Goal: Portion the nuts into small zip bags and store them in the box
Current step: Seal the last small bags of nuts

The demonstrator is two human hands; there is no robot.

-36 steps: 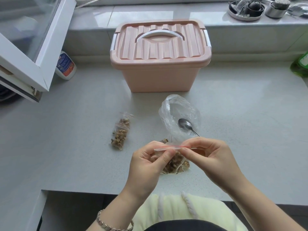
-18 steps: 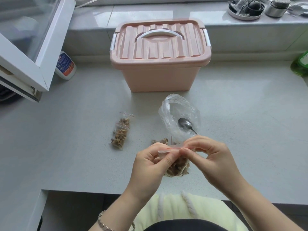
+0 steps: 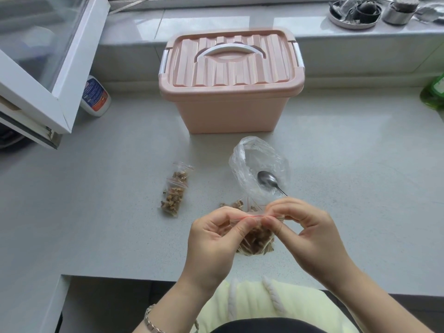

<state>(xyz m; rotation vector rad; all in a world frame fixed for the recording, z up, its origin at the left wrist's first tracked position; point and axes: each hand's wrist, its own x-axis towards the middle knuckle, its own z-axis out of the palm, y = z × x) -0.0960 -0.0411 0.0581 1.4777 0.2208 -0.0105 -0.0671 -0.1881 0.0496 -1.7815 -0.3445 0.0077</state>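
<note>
Both hands hold a small zip bag of nuts (image 3: 257,241) just above the counter's near edge. My left hand (image 3: 216,239) pinches the left part of its red zip strip, and my right hand (image 3: 305,231) pinches the right part, fingertips almost meeting. Two filled small zip bags (image 3: 175,188) lie on the counter to the left. A crumpled clear plastic bag (image 3: 254,164) with a metal spoon (image 3: 269,181) in it sits just beyond my hands. A few loose nuts (image 3: 234,205) lie beside it. The pink box (image 3: 230,80) stands farther back, lid shut.
An open white window frame (image 3: 45,68) juts over the counter at the left, with a white bottle (image 3: 96,97) lying behind it. A green bottle (image 3: 434,94) sits at the right edge. Dishes and a metal pot (image 3: 374,9) stand on the back ledge.
My right hand has slid left along the zip strip toward my left hand, so the fingertips now nearly touch. The bag hangs a little lower.
</note>
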